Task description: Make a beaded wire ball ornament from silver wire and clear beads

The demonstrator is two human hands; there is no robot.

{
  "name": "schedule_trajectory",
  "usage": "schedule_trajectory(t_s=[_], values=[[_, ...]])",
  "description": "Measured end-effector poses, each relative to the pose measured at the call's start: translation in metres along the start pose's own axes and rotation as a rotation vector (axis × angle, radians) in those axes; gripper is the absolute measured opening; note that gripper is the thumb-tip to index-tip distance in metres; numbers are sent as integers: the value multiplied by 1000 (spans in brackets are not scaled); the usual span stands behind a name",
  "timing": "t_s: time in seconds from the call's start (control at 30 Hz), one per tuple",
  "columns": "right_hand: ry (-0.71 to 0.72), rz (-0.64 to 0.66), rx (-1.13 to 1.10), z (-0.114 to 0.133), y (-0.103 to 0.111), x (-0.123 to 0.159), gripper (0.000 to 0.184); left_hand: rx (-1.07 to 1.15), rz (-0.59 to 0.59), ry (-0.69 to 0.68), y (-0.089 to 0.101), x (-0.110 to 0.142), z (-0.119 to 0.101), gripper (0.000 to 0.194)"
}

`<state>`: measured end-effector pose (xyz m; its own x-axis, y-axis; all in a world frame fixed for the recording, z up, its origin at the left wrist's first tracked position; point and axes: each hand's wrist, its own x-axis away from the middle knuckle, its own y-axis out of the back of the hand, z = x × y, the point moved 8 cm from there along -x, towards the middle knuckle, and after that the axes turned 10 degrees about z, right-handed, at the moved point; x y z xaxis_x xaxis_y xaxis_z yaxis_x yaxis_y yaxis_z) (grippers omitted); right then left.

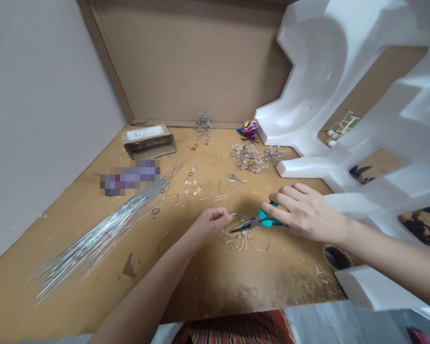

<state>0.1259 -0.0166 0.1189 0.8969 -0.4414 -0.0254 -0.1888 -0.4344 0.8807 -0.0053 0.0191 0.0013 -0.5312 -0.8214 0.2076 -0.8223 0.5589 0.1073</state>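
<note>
Forearms [143,291] foremost, right grip [304,212] snug round pliers [265,221], left grip [211,221] curled, hold unclear, wire loops [237,245] beside both.

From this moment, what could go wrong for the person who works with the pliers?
The right hand holds the pliers with their tips close to the left hand, so a slip might pinch it. Small clear beads lie loose on the table and could scatter if brushed. The long wires have spread, thin ends that might prick the left forearm.
</note>
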Motion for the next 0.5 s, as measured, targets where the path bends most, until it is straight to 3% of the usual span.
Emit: schedule_trajectory(t_s=[0.1, 0.23, 0.3, 0.5], values=[[-33, 81, -118, -3, -6, -2, 23, -114, -62, -97, 1, 2, -7, 32], [-235, 348, -391, -12, -32, 2, 12, -415, -130, -327, -5, 11, -30, 29], [-313, 439, -513, -12, -43, 7, 13, -521, -117, -375, -10, 13, -36, 29], [-367, 386, -817, -12, -54, 20, 31, -512, -160, -323, -1, 9, -28, 27]])
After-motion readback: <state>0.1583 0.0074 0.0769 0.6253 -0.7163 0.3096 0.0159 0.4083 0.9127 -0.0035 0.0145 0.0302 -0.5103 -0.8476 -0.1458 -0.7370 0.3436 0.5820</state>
